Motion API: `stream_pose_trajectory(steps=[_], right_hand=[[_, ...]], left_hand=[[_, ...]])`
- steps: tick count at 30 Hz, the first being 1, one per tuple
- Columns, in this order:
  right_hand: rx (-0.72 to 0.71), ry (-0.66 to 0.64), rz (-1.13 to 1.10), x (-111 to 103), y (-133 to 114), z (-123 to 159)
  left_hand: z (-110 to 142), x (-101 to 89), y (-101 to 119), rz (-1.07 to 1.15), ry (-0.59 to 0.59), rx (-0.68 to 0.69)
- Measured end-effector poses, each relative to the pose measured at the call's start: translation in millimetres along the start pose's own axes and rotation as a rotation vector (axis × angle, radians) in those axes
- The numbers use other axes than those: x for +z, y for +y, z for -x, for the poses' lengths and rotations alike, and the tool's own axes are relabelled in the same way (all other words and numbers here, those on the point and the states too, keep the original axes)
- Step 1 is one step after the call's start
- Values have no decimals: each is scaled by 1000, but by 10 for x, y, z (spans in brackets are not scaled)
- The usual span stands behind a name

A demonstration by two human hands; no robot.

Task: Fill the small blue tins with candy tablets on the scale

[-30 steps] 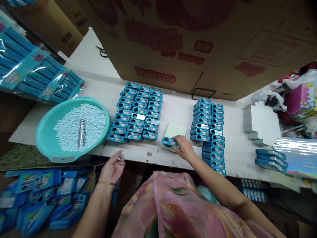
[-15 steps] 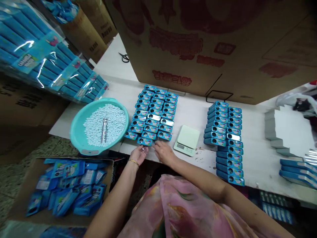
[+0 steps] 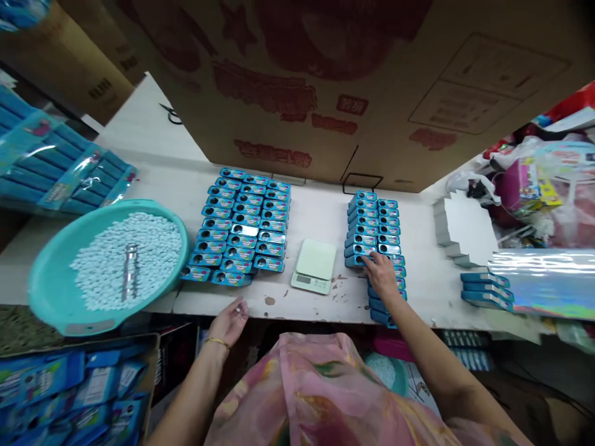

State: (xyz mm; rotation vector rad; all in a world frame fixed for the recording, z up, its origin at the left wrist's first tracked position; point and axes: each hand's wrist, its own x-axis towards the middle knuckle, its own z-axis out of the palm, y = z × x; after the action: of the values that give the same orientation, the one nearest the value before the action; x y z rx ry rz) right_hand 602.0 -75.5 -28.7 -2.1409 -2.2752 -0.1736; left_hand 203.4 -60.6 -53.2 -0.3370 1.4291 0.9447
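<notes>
Probably light, stiff, slick tin [image 3: 357, 261] at fingertips of right hand [image 3: 383, 277]: pinch sides; fingers bent, grip unclear. Left hand [image 3: 229, 321] half-curled, loosely holding white pellet [image 3: 238, 310].

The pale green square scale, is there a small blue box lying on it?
No, the top of the scale is bare; the nearest small blue boxes stand on the white table.

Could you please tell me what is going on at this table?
The person's right hand is on the right group of blue packs. The left hand, palm up by the table edge, seems to hold a small white piece. A bare scale sits between the two groups of packs, and a basin of white pieces stands to the left.
</notes>
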Motion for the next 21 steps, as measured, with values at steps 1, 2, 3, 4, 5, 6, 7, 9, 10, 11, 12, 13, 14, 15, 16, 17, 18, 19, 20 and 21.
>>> stream_pose_trajectory(steps=[1,2,3,4,5,6,7,9,10,11,12,13,14,15,16,17,18,19,20,21], right_hand=[[-28,7,5,41,-13,5],[-59,14,7,75,-26,12],[-86,18,7,100,-36,18],[-103,22,6,113,-43,21],[-110,25,4,111,-48,20],[-109,29,-2,94,-55,14],[-103,34,-13,60,-70,4],[-96,47,-54,-55,-141,-24],[-105,51,-84,-131,-205,-41],[-123,54,-117,-212,-288,-59],[-147,55,-149,-292,-389,-81],[-184,50,-178,-364,-507,-106],[-233,40,-201,-424,-636,-137],[-286,27,-215,-467,-773,-175],[-336,13,-220,-490,-911,-220],[-380,-3,-220,-494,-1043,-270],[-413,-17,-215,-481,-1166,-323],[-430,-30,-205,-454,-1271,-377],[-436,-41,-195,-421,-1357,-428],[-433,-50,-185,-385,-1419,-471]], left_hand=[[29,-8,-56,-5,-8,-6],[54,-15,-109,-11,-22,-12],[78,-21,-160,-16,-41,-16],[100,-28,-207,-23,-62,-19],[124,-33,-250,-28,-86,-23],[152,-36,-285,-32,-109,-28],[185,-35,-308,-34,-133,-33],[266,-25,-292,-32,-167,-19],[310,-16,-242,-28,-175,12],[351,-5,-159,-25,-181,67],[386,4,-40,-26,-181,146],[408,10,112,-31,-182,246],[414,10,291,-41,-177,360],[401,4,490,-59,-156,474],[370,-9,699,-83,-109,587],[321,-29,908,-118,-44,682],[255,-52,1108,-184,26,743],[179,-78,1290,-283,121,787],[95,-104,1448,-395,219,805],[10,-129,1581,-440,255,801]])
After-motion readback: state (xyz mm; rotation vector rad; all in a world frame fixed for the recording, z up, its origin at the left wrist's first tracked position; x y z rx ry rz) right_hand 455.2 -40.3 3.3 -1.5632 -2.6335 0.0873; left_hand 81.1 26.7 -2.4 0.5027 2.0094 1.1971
